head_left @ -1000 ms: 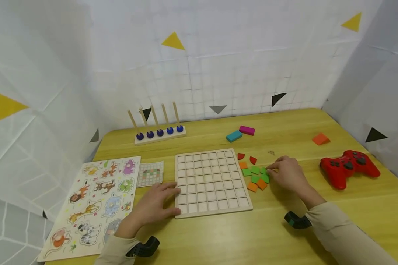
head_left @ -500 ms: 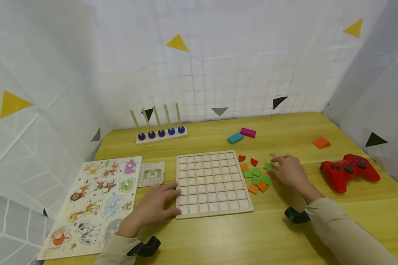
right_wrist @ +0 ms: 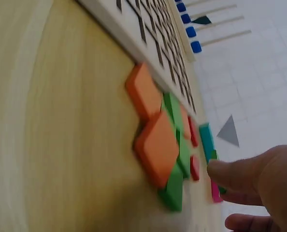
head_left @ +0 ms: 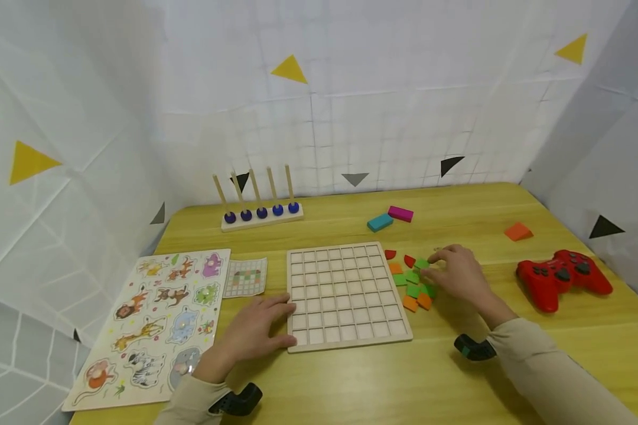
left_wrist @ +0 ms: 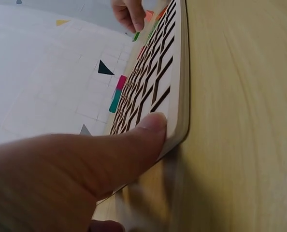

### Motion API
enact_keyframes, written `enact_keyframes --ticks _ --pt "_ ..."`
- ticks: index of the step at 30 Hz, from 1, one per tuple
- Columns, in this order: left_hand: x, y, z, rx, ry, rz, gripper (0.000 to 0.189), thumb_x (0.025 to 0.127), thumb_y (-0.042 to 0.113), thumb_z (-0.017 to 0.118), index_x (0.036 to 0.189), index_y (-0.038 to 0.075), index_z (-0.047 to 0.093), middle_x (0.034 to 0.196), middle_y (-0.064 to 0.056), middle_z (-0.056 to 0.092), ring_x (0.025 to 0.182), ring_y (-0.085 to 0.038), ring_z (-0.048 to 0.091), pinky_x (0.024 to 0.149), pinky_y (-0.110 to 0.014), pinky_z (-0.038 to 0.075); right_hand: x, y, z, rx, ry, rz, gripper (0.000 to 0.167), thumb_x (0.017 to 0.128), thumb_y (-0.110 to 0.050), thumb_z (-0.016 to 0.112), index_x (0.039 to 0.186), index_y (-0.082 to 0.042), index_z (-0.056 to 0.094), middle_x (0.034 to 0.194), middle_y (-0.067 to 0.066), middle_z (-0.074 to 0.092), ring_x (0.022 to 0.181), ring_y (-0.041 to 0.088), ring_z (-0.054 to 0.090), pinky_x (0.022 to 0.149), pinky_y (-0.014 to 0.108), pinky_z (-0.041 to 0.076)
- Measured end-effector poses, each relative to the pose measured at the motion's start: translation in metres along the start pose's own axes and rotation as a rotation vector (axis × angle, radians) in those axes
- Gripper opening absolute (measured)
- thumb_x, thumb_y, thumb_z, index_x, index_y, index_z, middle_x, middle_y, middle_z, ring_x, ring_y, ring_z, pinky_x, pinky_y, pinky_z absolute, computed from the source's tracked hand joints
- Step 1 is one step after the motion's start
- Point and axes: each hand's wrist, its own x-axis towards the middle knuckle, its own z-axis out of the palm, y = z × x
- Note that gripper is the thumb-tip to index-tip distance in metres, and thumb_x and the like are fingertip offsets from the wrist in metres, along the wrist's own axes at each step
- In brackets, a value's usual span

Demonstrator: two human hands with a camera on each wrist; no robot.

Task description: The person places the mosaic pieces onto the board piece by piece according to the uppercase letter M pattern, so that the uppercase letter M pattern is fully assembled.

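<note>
Tabletop, wood-grained — gridded board on it — white sheeting behind.

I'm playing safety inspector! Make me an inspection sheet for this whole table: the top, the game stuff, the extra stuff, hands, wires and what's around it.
Surface: yellowish wood-look table.
Job's things: grid board, no tiles seen in its squares; loose orange tiles, green tiles and red pieces to its right; pattern card to its left.
Clutter: animal puzzle, peg stand, teal block, magenta block, orange wedge, red game controller.
Hands: left hand rests at the board's left edge, thumb on the rim; right hand pinches one green tile.
Cables: nothing seen.
Surroundings: white walls with yellow, black and gray triangles.
</note>
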Motion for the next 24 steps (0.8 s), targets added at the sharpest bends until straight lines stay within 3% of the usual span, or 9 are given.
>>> enact_keyframes --ticks 5,11,15,20,24 --pt "0.002 0.004 0.001 0.02 -0.002 -0.005 0.057 0.086 0.045 0.072 0.132 0.011 0.063 0.144 -0.012 0.055 0.127 -0.037 0.054 0.102 -0.053 0.043 0.004 -0.03 0.009 0.049 0.012 -0.173 0.025 0.085 -0.022 0.076 0.097 0.0 0.072 0.115 0.028 0.062 0.107 0.046 0.053 0.091 0.059 0.042" --pt "0.005 0.008 0.006 0.02 -0.007 -0.018 0.058 0.086 0.045 0.072 0.133 0.013 0.062 0.145 -0.011 0.055 0.128 -0.036 0.054 0.102 -0.052 0.043 0.006 -0.07 0.031 0.017 -0.025 -0.379 0.019 0.087 -0.018 0.074 0.1 -0.004 0.075 0.111 0.018 0.064 0.107 0.037 0.056 0.09 0.052 0.047" --pt "0.006 0.009 0.008 0.011 -0.008 -0.028 0.058 0.086 0.044 0.072 0.134 0.013 0.062 0.146 -0.01 0.054 0.128 -0.036 0.053 0.101 -0.053 0.043 0.006 -0.088 0.041 0.015 -0.024 -0.443 0.02 0.083 -0.021 0.079 0.097 -0.007 0.076 0.107 0.011 0.065 0.104 0.03 0.059 0.088 0.047 0.048" --pt "0.008 0.011 0.01 -0.008 -0.011 -0.027 0.057 0.086 0.044 0.072 0.134 0.013 0.062 0.146 -0.011 0.054 0.127 -0.037 0.053 0.1 -0.054 0.043 0.006 -0.08 0.036 0.015 -0.008 -0.384 0.022 0.083 -0.024 0.079 0.098 -0.007 0.075 0.111 0.015 0.065 0.106 0.035 0.059 0.089 0.05 0.048" --pt "0.009 0.012 0.01 -0.014 -0.016 -0.021 0.058 0.087 0.044 0.072 0.134 0.013 0.061 0.147 -0.011 0.053 0.126 -0.038 0.053 0.099 -0.055 0.044 0.007 -0.038 0.015 -0.052 0.042 -0.158 0.029 0.089 -0.024 0.072 0.107 -0.001 0.073 0.117 0.026 0.063 0.109 0.046 0.056 0.089 0.059 0.047"
